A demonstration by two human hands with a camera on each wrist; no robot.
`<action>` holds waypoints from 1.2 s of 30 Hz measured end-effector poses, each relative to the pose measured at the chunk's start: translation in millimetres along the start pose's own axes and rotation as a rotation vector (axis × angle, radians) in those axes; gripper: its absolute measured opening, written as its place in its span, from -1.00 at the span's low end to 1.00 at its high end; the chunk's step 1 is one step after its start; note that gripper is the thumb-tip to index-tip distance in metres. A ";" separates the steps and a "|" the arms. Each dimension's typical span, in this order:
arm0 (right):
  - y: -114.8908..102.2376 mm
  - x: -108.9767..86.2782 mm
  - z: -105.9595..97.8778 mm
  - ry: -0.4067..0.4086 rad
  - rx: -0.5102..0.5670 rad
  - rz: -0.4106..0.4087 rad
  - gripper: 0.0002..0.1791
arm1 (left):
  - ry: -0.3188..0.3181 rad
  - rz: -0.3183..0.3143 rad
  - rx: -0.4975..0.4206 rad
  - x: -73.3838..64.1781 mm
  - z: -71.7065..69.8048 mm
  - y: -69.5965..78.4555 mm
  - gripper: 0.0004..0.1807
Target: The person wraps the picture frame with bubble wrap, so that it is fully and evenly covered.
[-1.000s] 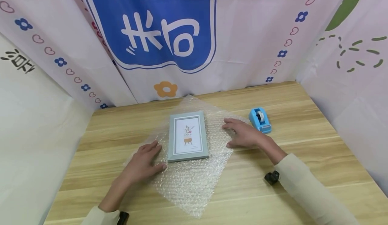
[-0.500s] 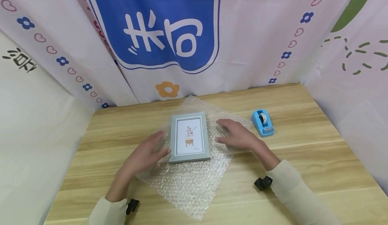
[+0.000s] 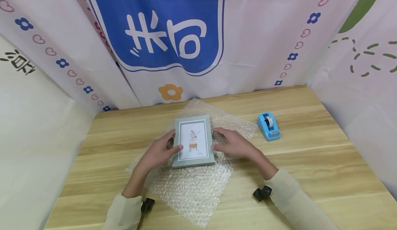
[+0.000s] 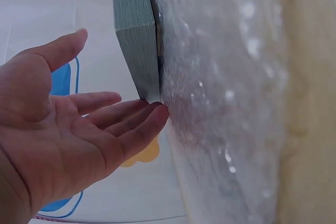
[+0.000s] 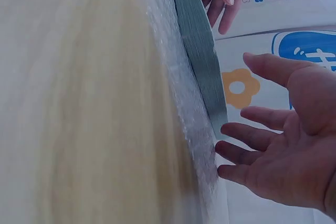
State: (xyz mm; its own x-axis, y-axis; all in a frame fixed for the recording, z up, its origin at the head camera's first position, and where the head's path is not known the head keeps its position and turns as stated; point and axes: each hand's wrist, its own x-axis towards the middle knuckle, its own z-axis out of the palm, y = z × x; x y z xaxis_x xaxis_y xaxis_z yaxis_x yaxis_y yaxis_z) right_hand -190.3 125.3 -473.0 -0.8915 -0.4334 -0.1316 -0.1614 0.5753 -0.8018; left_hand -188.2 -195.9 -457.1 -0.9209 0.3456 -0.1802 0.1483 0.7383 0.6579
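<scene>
A picture frame (image 3: 193, 140) with a pale green border and a potted-plant print lies face up on a sheet of bubble wrap (image 3: 195, 192). My left hand (image 3: 158, 153) is at its left side, the thumb over the border in the head view. In the left wrist view the fingertips (image 4: 157, 111) reach the frame's lower edge where it meets the wrap, while the thumb stands apart. At the right side is my right hand (image 3: 234, 143), its fingers extended toward the frame edge. Whether those fingertips (image 5: 227, 129) press on the frame, I cannot tell.
A blue tape dispenser (image 3: 268, 126) stands on the wooden table (image 3: 294, 147), right of the bubble wrap. Printed cloth (image 3: 248, 51) hangs behind the table, and pale walls rise at both sides.
Both hands have moved inward from over the bubble wrap to the frame's left and right sides. The frame has hardly moved.
</scene>
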 end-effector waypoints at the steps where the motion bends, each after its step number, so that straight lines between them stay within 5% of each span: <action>1: -1.1 0.0 0.7 -0.008 0.003 -0.002 -0.18 | -0.002 0.000 -0.009 -1.1 -0.1 -0.6 -0.06; 20: 2.0 1.5 -2.8 -0.019 0.090 -0.005 -0.19 | -0.002 0.038 -0.065 -7.3 -4.5 -4.7 -0.15; 36: 4.6 -3.2 -12.0 -0.009 -0.041 -0.040 -0.25 | -0.063 0.081 -0.061 -9.5 -12.9 -8.0 -0.15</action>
State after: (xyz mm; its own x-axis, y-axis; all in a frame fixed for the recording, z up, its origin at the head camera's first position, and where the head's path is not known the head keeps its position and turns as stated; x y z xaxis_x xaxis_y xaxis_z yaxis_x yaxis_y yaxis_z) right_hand -193.2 137.7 -469.2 -0.8805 -0.4623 -0.1054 -0.2136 0.5852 -0.7823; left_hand -185.3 -212.5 -451.2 -0.8819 0.4398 -0.1696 0.1970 0.6708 0.7150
